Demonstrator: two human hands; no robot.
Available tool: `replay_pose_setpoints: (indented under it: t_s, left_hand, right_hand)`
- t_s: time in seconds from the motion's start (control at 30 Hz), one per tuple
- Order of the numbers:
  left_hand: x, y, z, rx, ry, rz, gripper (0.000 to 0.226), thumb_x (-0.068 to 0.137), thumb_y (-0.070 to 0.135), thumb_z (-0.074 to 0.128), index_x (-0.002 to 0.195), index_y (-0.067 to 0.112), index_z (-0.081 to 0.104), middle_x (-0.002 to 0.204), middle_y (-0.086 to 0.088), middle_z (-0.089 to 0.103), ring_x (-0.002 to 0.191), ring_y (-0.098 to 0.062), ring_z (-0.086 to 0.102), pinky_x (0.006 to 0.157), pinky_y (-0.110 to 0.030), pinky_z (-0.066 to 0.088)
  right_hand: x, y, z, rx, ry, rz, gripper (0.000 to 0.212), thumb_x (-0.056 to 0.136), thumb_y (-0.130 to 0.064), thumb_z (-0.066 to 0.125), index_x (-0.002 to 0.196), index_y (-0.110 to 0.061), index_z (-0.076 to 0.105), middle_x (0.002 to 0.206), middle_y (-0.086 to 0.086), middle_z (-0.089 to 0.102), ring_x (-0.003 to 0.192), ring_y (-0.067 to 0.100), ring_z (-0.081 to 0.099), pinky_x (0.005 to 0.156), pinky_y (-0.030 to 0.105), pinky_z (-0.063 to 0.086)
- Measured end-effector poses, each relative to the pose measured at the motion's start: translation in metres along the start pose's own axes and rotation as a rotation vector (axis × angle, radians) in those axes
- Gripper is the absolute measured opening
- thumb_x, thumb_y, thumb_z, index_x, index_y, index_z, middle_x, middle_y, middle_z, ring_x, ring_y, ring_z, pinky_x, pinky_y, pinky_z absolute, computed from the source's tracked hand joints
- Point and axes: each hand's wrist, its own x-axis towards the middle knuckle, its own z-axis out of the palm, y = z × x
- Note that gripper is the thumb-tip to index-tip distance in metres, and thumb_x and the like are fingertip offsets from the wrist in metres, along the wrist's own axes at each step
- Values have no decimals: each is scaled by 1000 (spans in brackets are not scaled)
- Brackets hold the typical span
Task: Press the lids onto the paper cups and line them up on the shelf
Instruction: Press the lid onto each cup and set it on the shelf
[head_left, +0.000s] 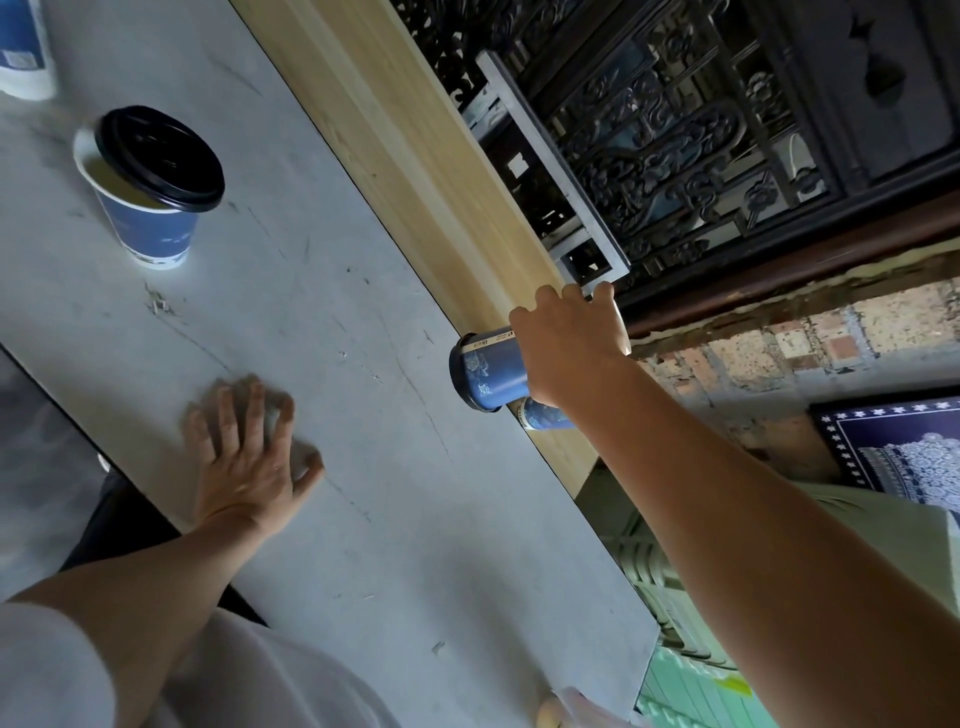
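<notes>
Blue paper cup (491, 371) is in the right hand (569, 348), fingers wrapped round its body, right where the far edge of the desk (363, 519) meets the wooden shelf (415, 156). Can't tell if it's actually resting on anything. A second blue cup (543, 415) peeks out just beside it, under the wrist, at the shelf's near edge. Left hand (249, 447) lies flat on the desk toward the near edge, fingers spread wide, holding nothing, a bit blurry. Over toward the desk's left end there's a third cup (150, 223) with its black lid (158, 156) sitting crooked on top, part of the opening showing.
</notes>
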Motion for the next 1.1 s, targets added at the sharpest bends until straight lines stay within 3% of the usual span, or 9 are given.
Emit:
replay_pose_setpoints:
  t_s: [0.23,0.33,0.43,0.6,0.73,0.87,0.97,1.03,1.1]
  left_hand:
    - [0,0,3,-7,14,-5,89,74,63,38,147,11,44,162,-21,20,152,-46,1,118,-64,-2]
    - [2,2,3,-21,6,-71,86,76,62,45,148,15,43,161,-17,25,148,-48,9,120,-65,3]
    - [7,12,5,-46,-11,-185,88,80,58,62,154,20,33,166,-10,18,151,-44,3,121,-63,0]
    - [28,41,2,-150,-29,-378,83,86,57,52,153,16,25,166,-12,11,151,-45,-6,118,-65,-7]
    - [40,55,10,-209,20,-469,78,88,52,49,151,12,27,162,-19,19,150,-51,2,117,-70,0]
    - [43,58,19,-163,50,-508,77,88,52,54,150,12,32,161,-19,23,149,-51,6,117,-68,0]
    - [44,60,23,-123,57,-526,78,86,52,57,148,12,35,160,-20,25,149,-52,8,116,-68,1]
    - [44,61,26,-95,71,-538,76,85,52,58,146,11,37,159,-21,27,148,-52,10,117,-68,2]
    - [44,61,29,-78,93,-539,74,85,52,58,144,11,39,158,-21,29,148,-52,11,116,-69,2]
  right_hand:
    - [6,2,4,11,1,0,47,82,-28,70,126,-22,57,126,5,53,122,30,50,108,55,31]
    - [12,2,12,101,-37,-7,55,76,-32,76,126,-23,55,122,4,53,118,29,52,102,51,35]
    - [23,-3,26,382,-126,28,69,69,-39,82,130,-25,52,119,3,54,112,29,55,90,44,40]
    - [41,-20,51,942,-154,133,78,71,-41,85,133,-20,43,115,3,54,124,33,46,103,50,43]
    - [66,-28,70,1223,-82,191,74,67,-43,86,126,-28,45,121,-1,56,118,30,46,100,49,43]
    - [105,-32,87,1481,47,335,85,60,-47,87,131,-30,43,126,0,57,116,27,54,98,44,45]
    - [134,-39,109,1800,100,480,86,63,-25,91,135,-20,45,124,-1,59,112,22,61,97,41,50]
    - [157,-45,130,1952,154,597,86,53,-22,92,129,-23,54,120,-2,66,108,21,66,97,45,54]
    - [180,-48,154,2022,182,719,81,41,-33,90,117,-29,61,112,-5,71,105,19,69,97,50,55]
